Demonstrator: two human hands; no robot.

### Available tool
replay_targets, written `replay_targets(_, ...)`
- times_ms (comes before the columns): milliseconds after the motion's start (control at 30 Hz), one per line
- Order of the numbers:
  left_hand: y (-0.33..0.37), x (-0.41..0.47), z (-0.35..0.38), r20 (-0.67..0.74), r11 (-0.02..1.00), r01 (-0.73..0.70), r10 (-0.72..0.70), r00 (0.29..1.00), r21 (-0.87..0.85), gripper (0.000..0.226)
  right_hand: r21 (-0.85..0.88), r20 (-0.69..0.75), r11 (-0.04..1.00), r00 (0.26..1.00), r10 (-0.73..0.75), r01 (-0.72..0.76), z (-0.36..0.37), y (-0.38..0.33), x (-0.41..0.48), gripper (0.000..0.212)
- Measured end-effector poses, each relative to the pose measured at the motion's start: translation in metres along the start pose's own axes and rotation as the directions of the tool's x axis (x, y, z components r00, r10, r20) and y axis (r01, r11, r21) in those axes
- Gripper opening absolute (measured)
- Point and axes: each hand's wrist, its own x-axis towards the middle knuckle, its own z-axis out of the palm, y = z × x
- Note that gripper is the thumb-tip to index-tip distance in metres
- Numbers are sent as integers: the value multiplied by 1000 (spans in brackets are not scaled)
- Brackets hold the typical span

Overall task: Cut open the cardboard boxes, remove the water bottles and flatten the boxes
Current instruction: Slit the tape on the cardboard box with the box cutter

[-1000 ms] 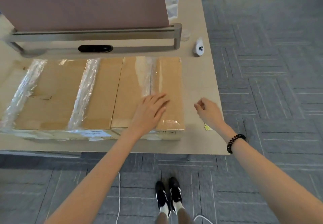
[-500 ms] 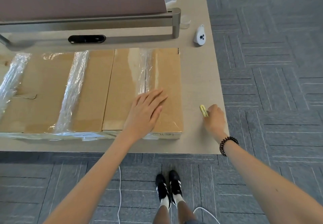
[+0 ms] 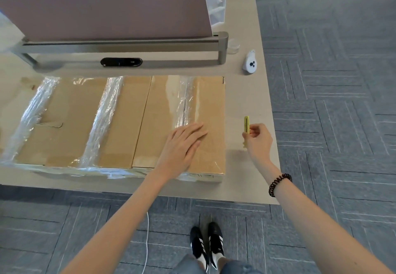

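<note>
left hand (image 3: 184, 145) lay flat on the taped box (image 3: 182, 121), right hand (image 3: 258, 140) pinched the yellow cutter (image 3: 246, 124); a slipping blade could likely nick those spread fingers

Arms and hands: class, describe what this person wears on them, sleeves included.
No sleeves or gloves show; both arms are uncovered. A black coiled band circles the right wrist. The left hand and right hand show no rings.

A black coiled band (image 3: 279, 185) is on the right wrist. At bottom centre are black shoes (image 3: 206, 244) with white stripes.
</note>
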Motion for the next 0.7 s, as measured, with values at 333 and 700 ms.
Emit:
replay_targets(333, -25, 6, -19, -55, 981, 138, -147, 988, -139, 33, 121, 45, 961, 965, -257, 250, 17, -81, -14, 18)
replay_targets(700, -84, 40, -41, -6, 982, 135, -137, 991, -134, 33, 180, 224, 971, 955, -194, 155, 73, -117, -8, 13)
